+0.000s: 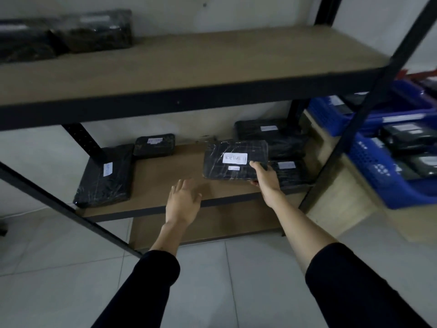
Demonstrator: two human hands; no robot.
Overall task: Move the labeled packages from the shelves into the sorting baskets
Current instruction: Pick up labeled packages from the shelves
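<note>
My right hand [266, 177] grips the near right corner of a black wrapped package [227, 159] with a white handwritten label, tilted up above the lower shelf [170, 181]. My left hand [183, 202] hovers open over the shelf's front edge, left of that package and holding nothing. More black labeled packages lie on this shelf: a large one [105, 177] at the left, a small one [155, 145] behind it, and a stack [272, 136] at the right rear. Blue sorting baskets [378, 166] with packages inside stand to the right.
The upper shelf [189, 60] carries dark packages [71, 34] at its far left. Black metal shelf posts [369, 100] and a diagonal brace [59, 204] frame the opening. The baskets rest on a wooden stand [340, 197]. Pale floor tiles lie below.
</note>
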